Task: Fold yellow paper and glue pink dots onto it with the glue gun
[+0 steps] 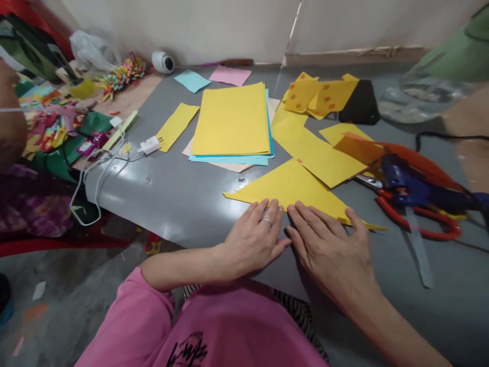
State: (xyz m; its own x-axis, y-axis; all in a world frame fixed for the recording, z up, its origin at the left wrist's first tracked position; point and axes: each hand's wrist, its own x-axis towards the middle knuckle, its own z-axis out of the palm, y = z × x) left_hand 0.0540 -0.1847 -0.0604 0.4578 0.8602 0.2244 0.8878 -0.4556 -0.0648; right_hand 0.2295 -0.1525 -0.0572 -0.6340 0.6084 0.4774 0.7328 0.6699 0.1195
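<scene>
A yellow sheet folded into a triangle (pixel 292 183) lies on the grey table, its long folded edge toward me. My left hand (pixel 254 237) lies flat with its fingertips on that edge, left of the middle; a ring is on one finger. Beside it my right hand (pixel 332 244) presses flat on the same edge, fingers stretched out and thumb near my left hand. Neither hand is closed round anything. Just beyond the triangle, a yellow strip (pixel 326 158) touches its top. Behind my left hand sits a stack of yellow and blue sheets (pixel 231 122).
On the right lie a blue glue gun (pixel 412 186), red-handled scissors (pixel 439 232) and a black phone (pixel 361 104). Dotted yellow paper pieces (pixel 317 97) stand near the phone. A white charger (pixel 151 145) with cable lies left. Another person's arm (pixel 11 117) shows at far left.
</scene>
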